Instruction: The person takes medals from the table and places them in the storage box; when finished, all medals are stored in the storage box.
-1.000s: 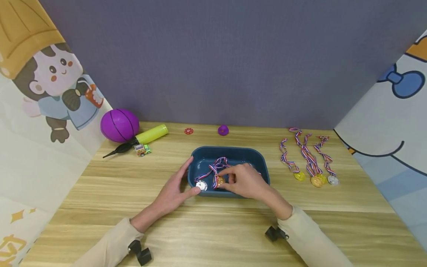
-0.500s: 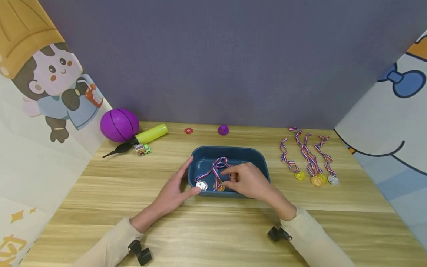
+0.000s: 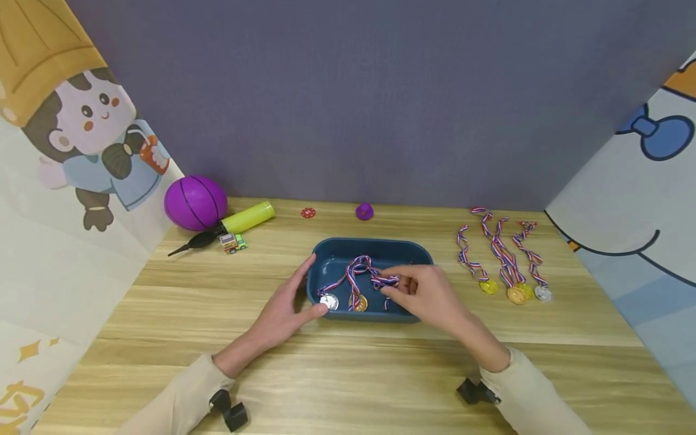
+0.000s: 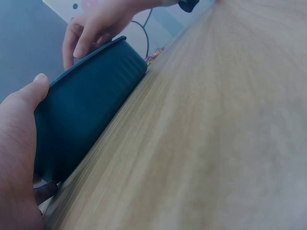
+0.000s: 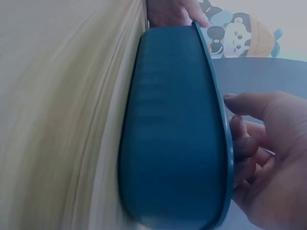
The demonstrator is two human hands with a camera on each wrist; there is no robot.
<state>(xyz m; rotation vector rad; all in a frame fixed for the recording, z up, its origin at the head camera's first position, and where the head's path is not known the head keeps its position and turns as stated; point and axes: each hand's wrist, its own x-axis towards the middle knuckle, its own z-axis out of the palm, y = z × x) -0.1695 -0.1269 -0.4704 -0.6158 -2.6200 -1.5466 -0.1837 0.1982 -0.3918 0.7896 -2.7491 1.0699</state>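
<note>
Right hand [image 3: 429, 296] pinches a striped ribbon [image 3: 385, 281] between thumb and fingertips, just above the far-right part of the blue tub [image 3: 375, 246]. Left hand [image 3: 283, 311] rests against the tub's left wall, fingers straight, thumb on the near-left corner, steadying it; the left wrist view shows the thumb [image 4: 29, 93] on the rim. Inside the tub: a silver medal [image 3: 328, 301] and a gold medal [image 3: 359, 302] at the near wall, ribbons looped together toward the far side. Step in hand looks like lifting one medal out by its ribbon; the medal on the pinched ribbon is hidden by the hand. Next move likely calls for pulling the ribbon up and rightward slowly so it clears the tangled loops, with the left hand holding the tub down. To the right on the wooden table [image 3: 348, 374], well apart from the tub, a row of medals [image 3: 511, 290] lies with ribbons stretched away. Far left: purple ball [image 3: 196, 203], yellow pump [image 3: 239, 222], small toy truck [image 3: 232, 243]. Far edge: red disc [image 3: 307, 212], small purple toy [image 3: 364, 211]. Grey back wall, cartoon panels on both sides.
</note>
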